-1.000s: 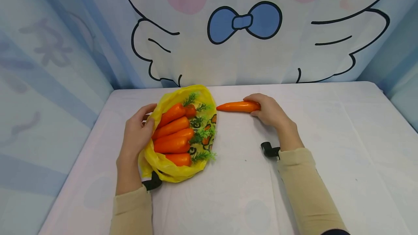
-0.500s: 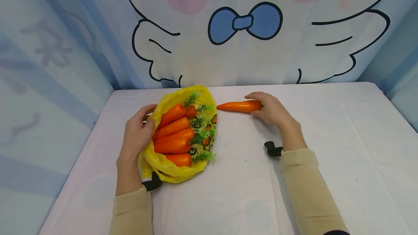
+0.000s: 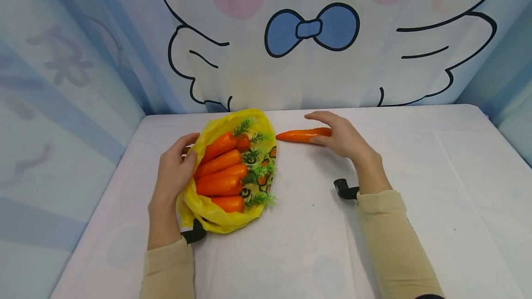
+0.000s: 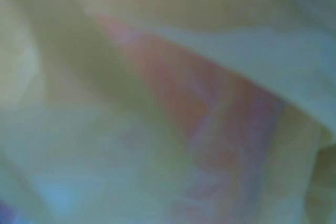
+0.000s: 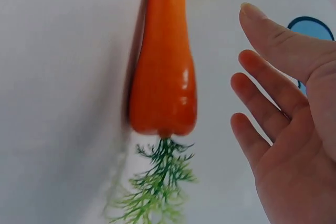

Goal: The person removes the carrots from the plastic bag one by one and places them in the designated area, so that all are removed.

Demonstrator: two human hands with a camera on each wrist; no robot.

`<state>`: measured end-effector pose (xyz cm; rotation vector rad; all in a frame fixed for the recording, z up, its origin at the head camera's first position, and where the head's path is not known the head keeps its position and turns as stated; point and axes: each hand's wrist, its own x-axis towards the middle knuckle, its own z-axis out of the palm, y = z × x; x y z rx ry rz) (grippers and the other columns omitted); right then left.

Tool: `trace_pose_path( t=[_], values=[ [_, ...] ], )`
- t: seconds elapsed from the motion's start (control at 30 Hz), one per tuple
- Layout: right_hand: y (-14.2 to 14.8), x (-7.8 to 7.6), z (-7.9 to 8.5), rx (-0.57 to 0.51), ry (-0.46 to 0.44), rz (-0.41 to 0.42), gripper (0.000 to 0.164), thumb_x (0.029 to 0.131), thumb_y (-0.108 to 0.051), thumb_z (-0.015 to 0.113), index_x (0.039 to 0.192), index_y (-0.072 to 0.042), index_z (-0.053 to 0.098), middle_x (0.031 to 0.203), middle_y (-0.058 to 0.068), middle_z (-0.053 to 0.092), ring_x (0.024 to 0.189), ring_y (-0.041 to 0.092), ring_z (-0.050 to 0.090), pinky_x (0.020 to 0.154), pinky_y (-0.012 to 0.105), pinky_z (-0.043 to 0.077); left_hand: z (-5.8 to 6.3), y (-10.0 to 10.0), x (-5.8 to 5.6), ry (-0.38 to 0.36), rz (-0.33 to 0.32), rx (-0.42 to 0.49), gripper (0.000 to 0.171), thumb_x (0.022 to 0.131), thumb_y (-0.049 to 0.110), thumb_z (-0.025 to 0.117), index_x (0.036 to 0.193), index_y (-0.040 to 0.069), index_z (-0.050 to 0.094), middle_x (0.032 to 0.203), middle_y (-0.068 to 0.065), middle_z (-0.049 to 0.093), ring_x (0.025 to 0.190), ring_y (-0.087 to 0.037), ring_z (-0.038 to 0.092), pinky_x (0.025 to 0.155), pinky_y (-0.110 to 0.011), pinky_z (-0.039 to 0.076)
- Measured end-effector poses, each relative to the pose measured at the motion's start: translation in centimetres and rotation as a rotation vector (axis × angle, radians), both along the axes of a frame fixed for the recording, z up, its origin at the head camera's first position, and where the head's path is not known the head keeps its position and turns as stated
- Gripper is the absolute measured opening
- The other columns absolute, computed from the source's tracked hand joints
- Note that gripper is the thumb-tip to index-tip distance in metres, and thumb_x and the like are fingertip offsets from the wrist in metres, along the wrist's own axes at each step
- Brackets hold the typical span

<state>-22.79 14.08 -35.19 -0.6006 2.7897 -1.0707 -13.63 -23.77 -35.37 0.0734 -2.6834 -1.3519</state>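
In the head view a yellow printed plastic bag lies folded open, with several orange carrots with green tops inside it. My left hand pinches the bag's left edge, thumb on the near side and fingers behind. The left wrist view is a blur of pale yellow and pink. To the right of the bag a single carrot lies on the table, its tip close to the bag. My right hand hovers over its thick end. In the right wrist view its fingers are loosely spread, apart from the carrot.
A white cloth covers the table. Behind it hangs a curtain printed with a cartoon figure and a blue bow tie. Dark wrist camera mounts stick out from both sleeves.
My right hand has let go of the single carrot and its fingers have spread apart. The carrot stays in place on the table. The left hand and the bag have not moved.
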Motion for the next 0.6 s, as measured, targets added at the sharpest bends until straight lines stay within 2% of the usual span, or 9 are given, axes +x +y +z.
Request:
trace_pose_path(
  t=[0.17, 0.6],
  values=[
    [-1.4, 0.6, 0.7, -0.027, 0.021, 0.038, 0.058, 0.092, -0.012, 0.074, 0.147, -0.014, 0.054, 0.153, 0.009, 0.045, 0.142, 0.031, 0.037, 0.114, 0.053, 0.030, 0.0, 0.0, 0.0, 0.002, 0.001, -0.004, 0.046, 0.104, 0.010, 0.042, 0.149, 0.010, 0.050, 0.143, -0.011, 0.054, 0.116, -0.031, 0.054, 0.101, -0.048, 0.046],
    [-5.0, 2.4, 2.3, -0.090, 0.152, 0.178, 0.054, 0.093, -0.020, 0.074, 0.143, -0.009, 0.057, 0.148, 0.010, 0.050, 0.138, 0.031, 0.043, 0.112, 0.051, 0.034, 0.1, 0.0, 0.0, 0.003, 0.006, -0.005, 0.046, 0.104, 0.009, 0.042, 0.149, 0.011, 0.049, 0.143, -0.011, 0.054, 0.116, -0.030, 0.053, 0.102, -0.047, 0.045]
  ],
)
